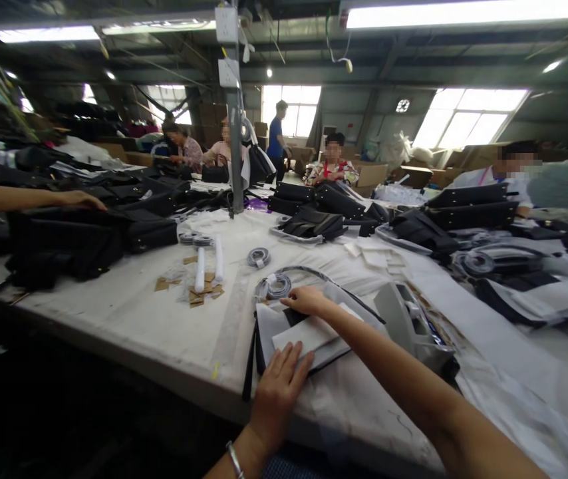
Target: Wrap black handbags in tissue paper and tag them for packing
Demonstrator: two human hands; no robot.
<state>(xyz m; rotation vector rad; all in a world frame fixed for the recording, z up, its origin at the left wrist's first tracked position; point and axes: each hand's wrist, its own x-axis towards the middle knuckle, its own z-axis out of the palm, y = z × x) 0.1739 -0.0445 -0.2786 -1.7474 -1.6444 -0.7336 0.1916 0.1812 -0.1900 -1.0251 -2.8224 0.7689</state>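
My left hand [279, 382] lies flat with its fingers stretched out, pressing on the near edge of a stack of grey fabric pieces [314, 332] with black trim on the white table [129, 319]. My right hand [306, 301] reaches across to the far edge of the same stack, its fingers curled down onto the fabric beside a coil of grey tape [275, 286]. Whether that hand grips anything I cannot make out.
An iron [408, 319] stands right of the stack. More tape rolls [259, 257], white tubes [200, 269] and brown card scraps lie further left. Black bags [69, 243] pile at the left and back. Another person's arm [39, 198] rests at left; several people sit beyond.
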